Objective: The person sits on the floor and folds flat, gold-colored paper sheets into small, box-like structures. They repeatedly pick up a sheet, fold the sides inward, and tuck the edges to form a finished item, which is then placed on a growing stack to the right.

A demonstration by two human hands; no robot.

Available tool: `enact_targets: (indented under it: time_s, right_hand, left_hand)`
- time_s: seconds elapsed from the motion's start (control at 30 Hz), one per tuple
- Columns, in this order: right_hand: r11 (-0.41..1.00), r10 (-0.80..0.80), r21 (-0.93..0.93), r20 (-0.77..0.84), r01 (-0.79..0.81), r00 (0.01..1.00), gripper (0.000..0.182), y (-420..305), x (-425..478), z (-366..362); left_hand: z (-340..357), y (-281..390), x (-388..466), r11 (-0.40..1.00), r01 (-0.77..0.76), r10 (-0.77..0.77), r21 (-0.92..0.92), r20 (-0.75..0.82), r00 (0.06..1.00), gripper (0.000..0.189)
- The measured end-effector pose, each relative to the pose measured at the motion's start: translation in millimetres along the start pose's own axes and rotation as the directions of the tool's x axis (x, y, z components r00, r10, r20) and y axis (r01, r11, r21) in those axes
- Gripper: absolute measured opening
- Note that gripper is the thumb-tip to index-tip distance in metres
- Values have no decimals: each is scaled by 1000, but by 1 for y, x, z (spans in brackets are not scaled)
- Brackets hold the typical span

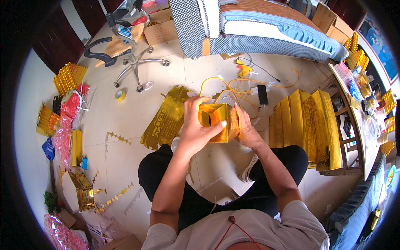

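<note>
Between my two hands is a gold cardboard box (232,125), held up above the floor with its open square end facing me. My left hand (200,125) grips its left side, the thumb laid across the lower edge of the opening. Against the right wall of the box rest the fingers of my right hand (247,126). Flat gold printed card sheets (167,115) lie on the floor to the left, just beyond my knee. A row of folded gold boxes (304,128) stands on the right, beside my right knee.
Beyond the box lie a yellow glue gun (244,69), a looped yellow cord (229,82) and a black phone (262,94). A tape roll (120,95) and a wheeled office chair (134,59) are at left. A cluttered table (359,125) borders the right; a bed (265,43) stands ahead.
</note>
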State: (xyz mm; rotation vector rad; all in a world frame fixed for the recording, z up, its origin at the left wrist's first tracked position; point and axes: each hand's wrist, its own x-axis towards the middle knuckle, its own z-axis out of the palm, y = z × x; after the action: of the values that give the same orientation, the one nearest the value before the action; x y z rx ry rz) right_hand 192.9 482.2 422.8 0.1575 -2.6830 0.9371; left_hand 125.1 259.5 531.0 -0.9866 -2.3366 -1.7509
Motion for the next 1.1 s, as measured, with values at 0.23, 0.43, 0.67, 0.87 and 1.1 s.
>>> enact_targets:
  time_s: [0.23,0.43,0.67,0.87,1.1]
  right_hand:
    - [1000,3,-21,-12,-4,1000,117,-4,2,-4]
    - [999,0,-32,-135,-4,991,119,-6,2,-2]
    - [994,-82,-81,-124,72,989,114,-35,13,-31]
    - [908,-167,-420,-402,-19,900,100,-113,39,-131]
    - [512,47,-687,-577,-516,815,86,-63,29,-226]
  left_hand:
    - [-5,19,-9,981,78,-74,175,-32,997,89]
    - [-1,10,-7,994,66,-60,91,-68,996,96]
    - [-37,16,7,863,141,-228,-484,-125,966,73]
    - [-76,-18,19,899,99,-319,-427,-483,815,41]
    - [-67,-11,14,881,197,-361,-429,-343,867,27]
